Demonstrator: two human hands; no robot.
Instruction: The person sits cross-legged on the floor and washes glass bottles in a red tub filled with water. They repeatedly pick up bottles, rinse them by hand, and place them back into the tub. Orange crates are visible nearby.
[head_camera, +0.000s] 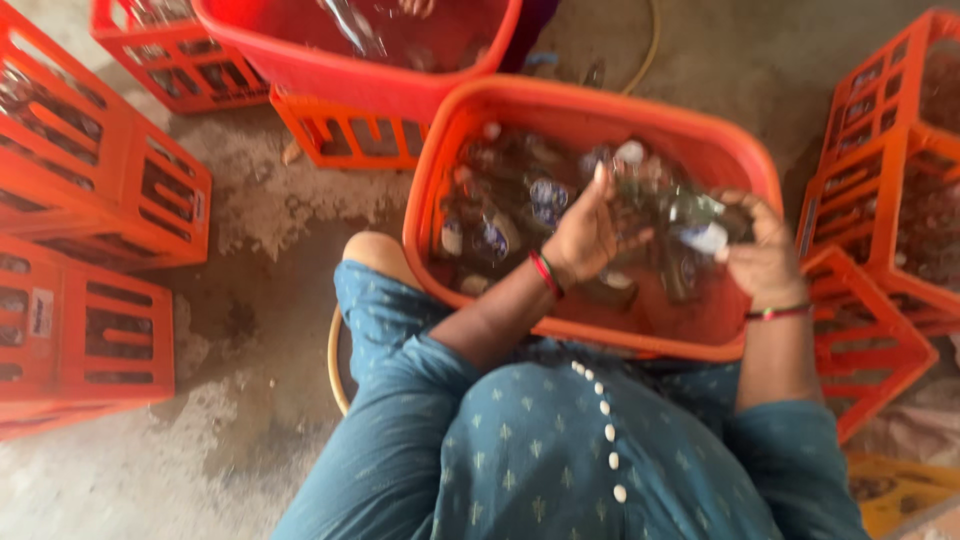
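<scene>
At far left we see stacked orange plastic slotted crates (95, 190) on the wet concrete floor (260, 300); their cells appear to hold glass bottles, though blur prevents certainty. Centred before our knees sits the round orange plastic tub (440, 170), tilted toward us so its contents lie within reach. It holds a pile of dark glass bottles with blue-and-white labels (520, 210). Our left hand (590, 235) rests over the pile, fingers loosely curled, touching the bottles; we cannot tell whether it grips one. Our right hand (765, 260) closes on a bottle with a pale label (700, 232) at the tub's right side. Further orange crates (890, 150) stand at right.
</scene>
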